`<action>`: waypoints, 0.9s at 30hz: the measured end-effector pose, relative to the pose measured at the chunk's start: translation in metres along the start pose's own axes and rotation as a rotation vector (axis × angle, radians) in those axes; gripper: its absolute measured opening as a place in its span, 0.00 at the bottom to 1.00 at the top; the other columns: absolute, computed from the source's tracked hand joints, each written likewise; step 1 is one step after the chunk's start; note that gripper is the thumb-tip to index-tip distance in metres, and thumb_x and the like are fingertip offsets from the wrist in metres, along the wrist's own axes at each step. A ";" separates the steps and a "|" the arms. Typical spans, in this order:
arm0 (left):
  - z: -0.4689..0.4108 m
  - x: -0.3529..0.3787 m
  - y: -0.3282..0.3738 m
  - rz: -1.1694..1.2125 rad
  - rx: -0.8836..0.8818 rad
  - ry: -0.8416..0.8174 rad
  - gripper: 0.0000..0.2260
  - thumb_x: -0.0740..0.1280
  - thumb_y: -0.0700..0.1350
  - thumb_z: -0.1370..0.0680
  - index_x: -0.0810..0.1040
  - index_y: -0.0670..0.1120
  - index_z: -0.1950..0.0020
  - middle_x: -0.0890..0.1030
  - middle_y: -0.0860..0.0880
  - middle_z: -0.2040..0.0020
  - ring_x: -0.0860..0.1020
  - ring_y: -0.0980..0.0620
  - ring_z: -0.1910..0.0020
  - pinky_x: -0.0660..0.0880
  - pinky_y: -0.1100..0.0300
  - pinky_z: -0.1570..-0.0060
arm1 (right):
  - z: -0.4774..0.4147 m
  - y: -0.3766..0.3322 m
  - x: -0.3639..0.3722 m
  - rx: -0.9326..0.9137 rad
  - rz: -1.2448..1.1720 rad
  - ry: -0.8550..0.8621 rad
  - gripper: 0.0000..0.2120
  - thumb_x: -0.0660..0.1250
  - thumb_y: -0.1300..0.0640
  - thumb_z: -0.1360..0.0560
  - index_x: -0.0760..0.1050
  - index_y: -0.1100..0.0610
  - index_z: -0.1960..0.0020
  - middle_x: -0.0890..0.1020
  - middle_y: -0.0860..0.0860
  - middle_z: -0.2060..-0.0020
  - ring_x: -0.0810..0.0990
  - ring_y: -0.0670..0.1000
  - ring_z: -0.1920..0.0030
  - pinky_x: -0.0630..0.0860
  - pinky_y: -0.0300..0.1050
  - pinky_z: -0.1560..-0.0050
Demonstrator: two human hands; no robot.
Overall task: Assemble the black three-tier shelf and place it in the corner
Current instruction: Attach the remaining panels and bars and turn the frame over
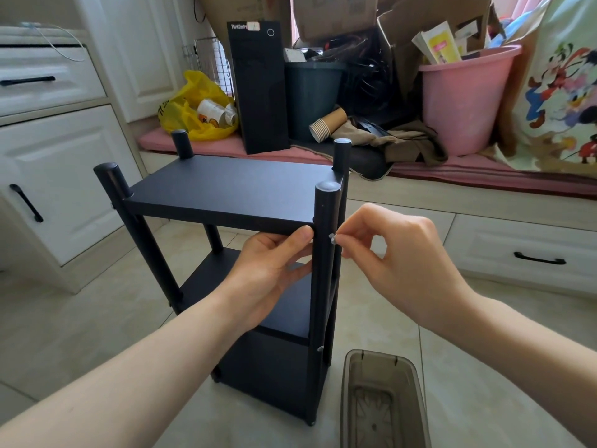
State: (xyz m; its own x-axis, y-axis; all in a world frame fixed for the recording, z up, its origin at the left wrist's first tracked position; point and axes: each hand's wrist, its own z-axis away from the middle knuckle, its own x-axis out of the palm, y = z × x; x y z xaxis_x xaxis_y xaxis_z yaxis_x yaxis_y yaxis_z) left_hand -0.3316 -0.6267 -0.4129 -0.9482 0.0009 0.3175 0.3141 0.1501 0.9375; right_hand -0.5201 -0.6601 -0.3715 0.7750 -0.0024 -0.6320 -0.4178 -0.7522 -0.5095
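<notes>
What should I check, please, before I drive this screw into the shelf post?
1. Right hand pinches the screw: ok.
2. Screw touches the post just under the top board: ok.
3. Screw sits straight in the post: cannot tell.
4. Left hand grips the post: ok.
5. Shelf stands upright on the floor: ok.

Left hand (271, 270) grips shelf post (326, 215); right hand (403, 250) pinches screw (332, 238).

Open tiled floor (80, 318) left of the shelf (226, 192) — smoky plastic bin (381, 367) close at its right foot
</notes>
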 end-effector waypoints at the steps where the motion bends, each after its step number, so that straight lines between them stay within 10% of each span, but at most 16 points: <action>1: 0.000 0.000 0.000 0.004 -0.002 0.002 0.20 0.73 0.53 0.27 0.83 0.43 0.40 0.84 0.41 0.40 0.82 0.43 0.39 0.80 0.52 0.43 | 0.000 0.000 0.000 0.002 0.001 0.002 0.07 0.66 0.50 0.24 0.79 0.53 0.55 0.81 0.44 0.64 0.80 0.49 0.60 0.77 0.55 0.54; 27: 0.000 0.001 -0.001 -0.019 0.002 0.028 0.18 0.71 0.52 0.24 0.82 0.43 0.38 0.83 0.41 0.39 0.81 0.43 0.37 0.79 0.50 0.40 | -0.005 0.003 0.008 0.169 -0.085 0.031 0.09 0.68 0.44 0.28 0.78 0.48 0.60 0.82 0.43 0.69 0.81 0.45 0.64 0.78 0.49 0.56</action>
State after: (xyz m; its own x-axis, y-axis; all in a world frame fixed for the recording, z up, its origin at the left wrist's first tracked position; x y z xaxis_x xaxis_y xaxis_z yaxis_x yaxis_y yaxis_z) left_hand -0.3325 -0.6264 -0.4135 -0.9523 -0.0295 0.3038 0.2961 0.1514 0.9431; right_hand -0.5133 -0.6656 -0.3753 0.8241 0.0346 -0.5654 -0.4216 -0.6290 -0.6532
